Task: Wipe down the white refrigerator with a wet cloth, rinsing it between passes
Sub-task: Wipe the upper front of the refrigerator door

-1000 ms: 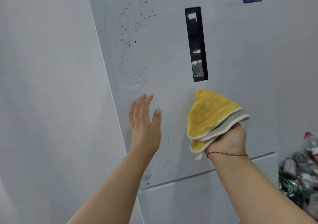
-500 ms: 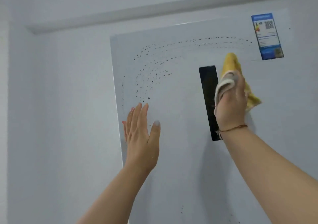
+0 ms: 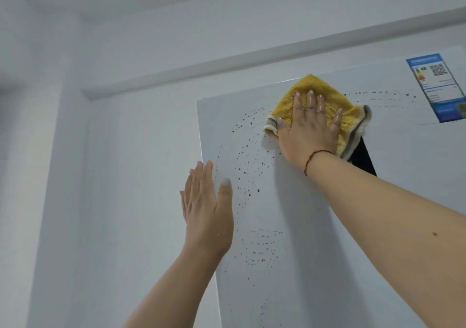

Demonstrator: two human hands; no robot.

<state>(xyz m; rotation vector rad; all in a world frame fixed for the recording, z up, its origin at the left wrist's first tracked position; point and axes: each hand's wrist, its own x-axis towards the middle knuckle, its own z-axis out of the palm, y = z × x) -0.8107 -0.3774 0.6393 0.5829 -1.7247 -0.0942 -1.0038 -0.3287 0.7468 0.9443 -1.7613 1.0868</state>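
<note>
The white refrigerator (image 3: pixel 315 239) fills the right half of the view, its door speckled with arcs of dark spots. My right hand (image 3: pixel 309 126) lies flat with spread, straight fingers on a folded yellow cloth (image 3: pixel 325 93) and presses it against the door just below the top edge. My left hand (image 3: pixel 206 209) is raised, fingers straight and together, at the door's left edge, holding nothing. Whether it touches the door I cannot tell.
A black panel (image 3: pixel 363 158) on the door shows partly under my right wrist and the cloth. A blue energy label (image 3: pixel 436 85) sticks to the door's upper right. A white wall (image 3: pixel 100 176) stands left of the refrigerator, with a ledge (image 3: pixel 227 67) above it.
My right hand has carried the cloth up and left from beside the black panel to the door's top edge and now presses it flat. The view has tilted upward. My left hand stays raised.
</note>
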